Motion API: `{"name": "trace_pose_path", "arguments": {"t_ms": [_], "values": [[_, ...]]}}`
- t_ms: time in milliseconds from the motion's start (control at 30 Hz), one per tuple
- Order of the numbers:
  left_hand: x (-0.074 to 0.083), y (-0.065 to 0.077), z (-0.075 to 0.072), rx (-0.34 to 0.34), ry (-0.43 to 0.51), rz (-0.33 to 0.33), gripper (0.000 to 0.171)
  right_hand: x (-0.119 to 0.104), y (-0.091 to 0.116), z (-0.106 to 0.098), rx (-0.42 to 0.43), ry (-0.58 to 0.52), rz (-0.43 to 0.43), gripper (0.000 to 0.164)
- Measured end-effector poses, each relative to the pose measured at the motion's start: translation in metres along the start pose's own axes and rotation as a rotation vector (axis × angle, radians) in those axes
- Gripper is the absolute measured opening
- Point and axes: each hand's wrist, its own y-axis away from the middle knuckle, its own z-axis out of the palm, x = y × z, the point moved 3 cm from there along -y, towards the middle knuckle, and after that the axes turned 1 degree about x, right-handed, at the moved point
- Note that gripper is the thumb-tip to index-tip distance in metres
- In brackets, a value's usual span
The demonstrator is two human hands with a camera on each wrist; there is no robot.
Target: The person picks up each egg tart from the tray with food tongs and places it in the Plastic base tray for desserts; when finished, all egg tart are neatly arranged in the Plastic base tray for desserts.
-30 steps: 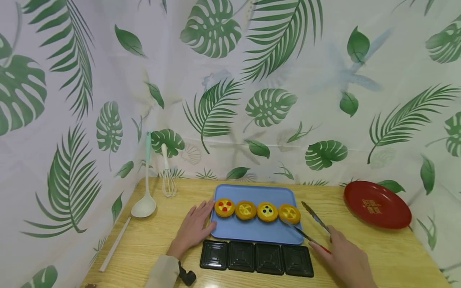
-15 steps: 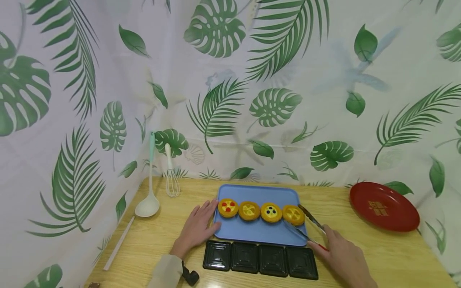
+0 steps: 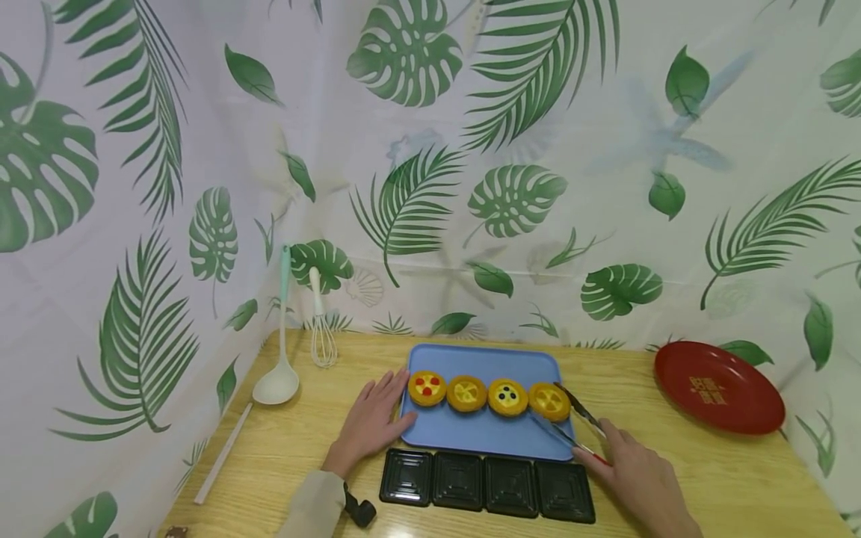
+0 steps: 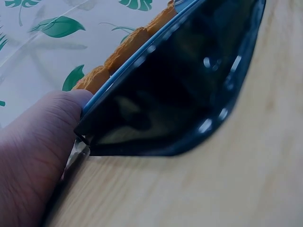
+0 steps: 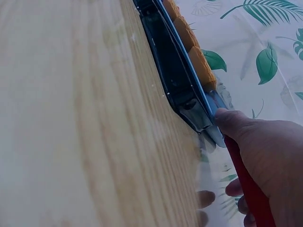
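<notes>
A white cloth printed with green leaves and faint blue shapes rises behind the table and along both sides, lightly creased. The table is pale yellow wood with streaked grain, and a patch of glare shines at its front. In its middle lies a blue tray, with a row of black square dishes just in front. A red oval plate with gold characters sits far right, by the cloth. The hands are apart: the left hand rests flat-fingered at the tray's left edge, while the right hand grips tongs. At left are a ladle, a wire whisk and a pale stick. Smallest, four tarts line up on the tray; the tongs' arms straddle the rightmost, whether touching it I cannot tell.
</notes>
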Motion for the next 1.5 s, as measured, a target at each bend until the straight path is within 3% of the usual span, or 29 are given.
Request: {"name": "trace_pose_path", "arguments": {"t_ms": [600,867,1067,1500], "values": [[0.001,0.001,-0.001,-0.012,-0.010,-0.001,0.084,0.001,0.003,-0.004,0.054,0.020,0.000,0.081],[0.001,0.000,-0.001,-0.010,-0.012,0.001,0.084,0.001,0.005,-0.011,0.037,0.000,0.039,0.090],[0.001,-0.001,0.000,-0.007,-0.013,0.002,0.084,-0.001,0.009,-0.013,0.096,-0.002,0.024,0.090],[0.001,-0.001,0.001,-0.004,0.000,-0.003,0.084,-0.017,0.013,-0.024,0.226,-0.005,-0.041,0.074]]}}
